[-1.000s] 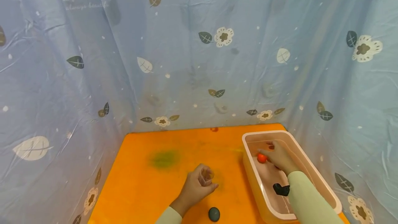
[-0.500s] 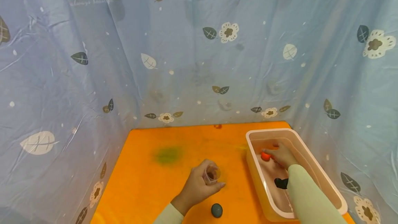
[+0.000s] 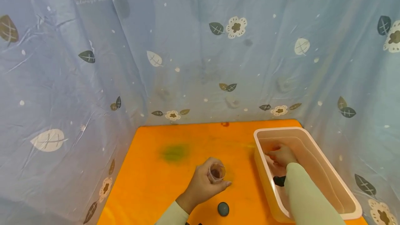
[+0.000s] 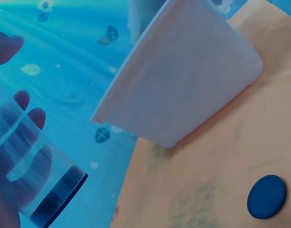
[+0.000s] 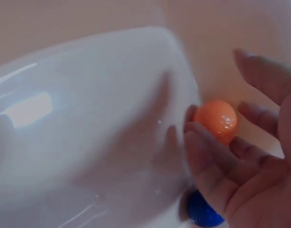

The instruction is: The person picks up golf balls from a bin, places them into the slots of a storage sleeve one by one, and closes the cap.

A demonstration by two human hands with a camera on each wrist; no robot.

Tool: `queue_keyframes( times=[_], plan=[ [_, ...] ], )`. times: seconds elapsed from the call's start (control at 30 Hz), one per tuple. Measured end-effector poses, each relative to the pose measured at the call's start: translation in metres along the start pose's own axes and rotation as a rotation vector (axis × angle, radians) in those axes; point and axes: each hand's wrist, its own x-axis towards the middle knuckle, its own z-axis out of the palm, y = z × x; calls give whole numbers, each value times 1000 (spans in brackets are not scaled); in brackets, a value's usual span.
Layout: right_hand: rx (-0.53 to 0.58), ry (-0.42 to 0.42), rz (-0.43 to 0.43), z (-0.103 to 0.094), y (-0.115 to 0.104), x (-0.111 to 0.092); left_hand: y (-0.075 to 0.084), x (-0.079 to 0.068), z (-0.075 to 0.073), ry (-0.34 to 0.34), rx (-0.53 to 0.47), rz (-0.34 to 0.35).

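My left hand holds a clear cup above the orange table, its mouth showing in the head view. A dark band rings one end of the cup in the left wrist view. On the table beside that hand lies a dark round disc. My right hand reaches down inside the pale pink tub. In the right wrist view its spread, bent fingers surround an orange ball; a firm grip is not visible. A blue round thing sits just below the ball.
A dark object lies in the tub, partly behind the right sleeve. The tub stands at the right of the orange table. Blue patterned curtains enclose the back and sides. Small dark bits show at the bottom edge.
The head view has shifted slightly. My right hand has closed in over the orange ball, which no longer shows in the head view. The left hand has turned the cup's mouth more toward me.
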Motion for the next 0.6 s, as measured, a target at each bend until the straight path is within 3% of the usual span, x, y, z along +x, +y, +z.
queue_keyframes(
  times=[0.13, 0.33, 0.47, 0.6],
  plan=[
    [-66, -40, -38, 3, 4, 7, 1, 2, -1, -5, -21, -4],
    [-137, -25, -109, 5, 11, 10, -1, 3, -4, -14, 31, 75],
    [-81, -57, -100, 9, 15, 11, 0, 1, -6, -20, 63, 35],
    [-114, -58, -90, 10, 12, 12, 0, -2, -9, -29, 80, -19]
  ],
)
